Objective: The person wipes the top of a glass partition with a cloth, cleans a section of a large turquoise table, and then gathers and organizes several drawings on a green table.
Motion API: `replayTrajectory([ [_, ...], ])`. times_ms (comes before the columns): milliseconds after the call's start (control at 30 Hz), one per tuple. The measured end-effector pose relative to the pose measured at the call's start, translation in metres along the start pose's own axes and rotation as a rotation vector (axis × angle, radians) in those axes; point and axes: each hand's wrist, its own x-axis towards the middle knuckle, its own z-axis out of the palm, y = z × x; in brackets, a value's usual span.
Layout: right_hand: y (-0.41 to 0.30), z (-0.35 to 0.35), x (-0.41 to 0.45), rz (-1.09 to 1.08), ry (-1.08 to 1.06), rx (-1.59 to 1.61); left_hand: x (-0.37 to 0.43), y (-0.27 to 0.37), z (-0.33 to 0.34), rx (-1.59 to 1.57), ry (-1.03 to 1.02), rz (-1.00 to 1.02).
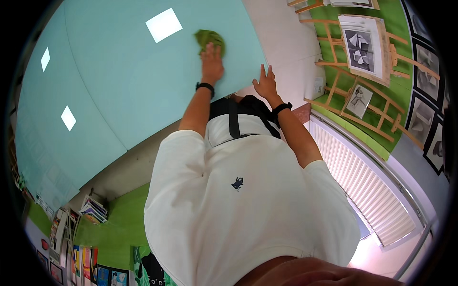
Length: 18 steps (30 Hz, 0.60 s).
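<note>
My left hand presses flat on a green cloth, which lies bunched on a glossy pale turquoise tabletop. The cloth and fingertips look slightly blurred. At the table's right edge, my right hand holds nothing, with its fingers apart. Whether its fingertips touch the edge, I cannot tell. A black band circles each wrist.
Seams divide the tabletop, which reflects bright ceiling lights. Wooden easels carrying a drawing board with drawings stand to the right, near a pleated white blind. Magazines are racked at lower left.
</note>
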Motion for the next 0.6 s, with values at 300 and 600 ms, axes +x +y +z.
replayTrajectory([
  [300, 0.076, 0.042, 0.020, 0.162, -0.187, 0.212, -0.047, -0.005, -0.018, -0.099, 0.043, 0.100],
  [600, 0.108, -0.007, 0.057, 0.126, -0.274, 0.246, -0.112, -0.147, -0.081, -0.024, -0.017, -1.209],
])
